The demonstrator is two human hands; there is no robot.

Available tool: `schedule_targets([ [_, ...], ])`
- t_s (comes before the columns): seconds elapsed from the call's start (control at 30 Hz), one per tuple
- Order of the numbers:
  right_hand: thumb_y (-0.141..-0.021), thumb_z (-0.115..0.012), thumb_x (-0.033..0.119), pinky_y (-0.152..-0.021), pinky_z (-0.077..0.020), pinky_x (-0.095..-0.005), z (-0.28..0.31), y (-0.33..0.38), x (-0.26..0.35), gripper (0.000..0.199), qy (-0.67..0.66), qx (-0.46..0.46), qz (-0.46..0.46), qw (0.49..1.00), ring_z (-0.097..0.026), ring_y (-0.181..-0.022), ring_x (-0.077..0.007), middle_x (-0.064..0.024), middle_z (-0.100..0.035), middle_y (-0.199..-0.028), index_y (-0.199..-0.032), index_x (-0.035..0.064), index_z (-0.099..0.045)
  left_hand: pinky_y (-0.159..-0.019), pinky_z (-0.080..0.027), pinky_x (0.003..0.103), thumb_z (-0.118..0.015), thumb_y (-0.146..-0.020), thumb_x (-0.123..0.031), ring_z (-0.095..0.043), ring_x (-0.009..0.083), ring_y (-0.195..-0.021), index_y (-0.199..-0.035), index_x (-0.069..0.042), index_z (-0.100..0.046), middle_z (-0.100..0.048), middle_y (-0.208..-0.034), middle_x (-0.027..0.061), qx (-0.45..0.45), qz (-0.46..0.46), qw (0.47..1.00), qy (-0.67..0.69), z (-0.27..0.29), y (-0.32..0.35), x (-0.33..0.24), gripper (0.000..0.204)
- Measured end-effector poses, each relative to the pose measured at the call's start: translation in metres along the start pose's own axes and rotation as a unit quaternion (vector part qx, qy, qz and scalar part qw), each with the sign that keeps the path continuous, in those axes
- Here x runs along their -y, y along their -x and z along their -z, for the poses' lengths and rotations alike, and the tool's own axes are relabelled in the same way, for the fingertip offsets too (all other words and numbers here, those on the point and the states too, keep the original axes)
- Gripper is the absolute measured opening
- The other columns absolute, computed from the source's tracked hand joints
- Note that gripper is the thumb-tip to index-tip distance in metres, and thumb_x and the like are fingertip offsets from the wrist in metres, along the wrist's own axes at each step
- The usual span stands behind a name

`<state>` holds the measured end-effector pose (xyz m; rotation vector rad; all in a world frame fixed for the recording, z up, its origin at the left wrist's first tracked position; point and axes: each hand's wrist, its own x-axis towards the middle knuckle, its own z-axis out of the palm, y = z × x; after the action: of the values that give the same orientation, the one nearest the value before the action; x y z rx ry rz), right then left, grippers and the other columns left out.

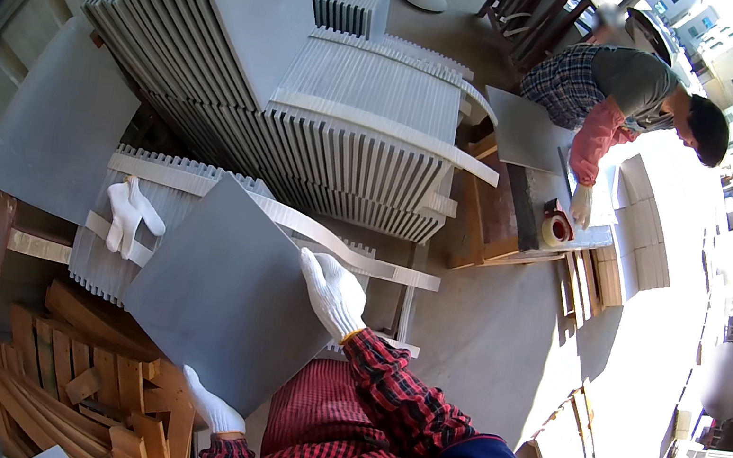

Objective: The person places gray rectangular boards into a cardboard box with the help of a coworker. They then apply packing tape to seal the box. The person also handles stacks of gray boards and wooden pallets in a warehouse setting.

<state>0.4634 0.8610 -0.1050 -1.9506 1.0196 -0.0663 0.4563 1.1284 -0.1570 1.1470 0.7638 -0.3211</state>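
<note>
- Between right hand (335, 296) and left hand (214, 404): grey square panel (226, 298), one corner pointing away, overlapping a strapped row of panels (97, 268).
- At right hand, in white glove: panel edge pinched near its right corner, fingertips partly hidden.
- At left hand, likewise gloved: panel edge gripped near its nearest corner, thumb placement impossible to tell.
- Left of left hand: heap of wooden pieces (66, 359).
- Farther out, left of right hand: spare white gloves (127, 215) on the strapped row.
- Beyond both hands: taller stack of grey panels (349, 154).
- Well right of right hand: worktop (525, 197) bearing red tape dispenser (556, 228), co-worker (639, 92) bent over it.
</note>
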Motion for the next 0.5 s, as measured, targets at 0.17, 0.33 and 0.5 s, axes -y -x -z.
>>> schedule_targets([
  [0.17,-0.104,-0.05,0.05,-0.086,-0.0533,-0.04,0.077,0.091,-0.049,0.048,-0.176,-0.094,0.03,0.979,-0.071,-0.096,-0.0344,-0.0175,-0.074,-0.1,-0.116,0.0087,-0.072,-0.115,-0.035,0.045,-0.04,-0.104,-0.059,-0.044,0.0331,-0.138,-0.156,-0.003,-0.036,-0.041,-0.157,0.0141,-0.028,-0.095,0.995,0.006,-0.007,0.065,0.026,0.076],
  [0.33,-0.087,-0.079,0.02,-0.074,-0.0541,-0.0342,0.208,0.182,-0.093,0.023,-0.192,-0.235,0.228,0.925,-0.069,-0.077,-0.0248,-0.0116,-0.073,-0.087,-0.1,0.0023,-0.074,-0.117,-0.032,0.049,-0.041,-0.103,-0.063,-0.044,0.0308,-0.137,-0.153,-0.011,-0.04,-0.04,-0.156,0.0117,0.199,-0.082,0.972,0.091,-0.052,0.112,0.102,0.072],
  [0.5,-0.066,-0.089,0.039,-0.067,-0.0476,-0.0338,0.332,0.262,-0.177,0.039,-0.026,-0.339,0.422,0.84,-0.066,-0.069,-0.0215,-0.0028,-0.071,-0.078,-0.087,0.0101,-0.074,-0.095,-0.045,0.042,-0.045,-0.105,-0.055,-0.058,0.0216,-0.101,-0.124,-0.01,-0.062,-0.066,-0.11,0.006,0.55,-0.002,0.792,0.266,-0.118,0.134,0.212,0.052],
])
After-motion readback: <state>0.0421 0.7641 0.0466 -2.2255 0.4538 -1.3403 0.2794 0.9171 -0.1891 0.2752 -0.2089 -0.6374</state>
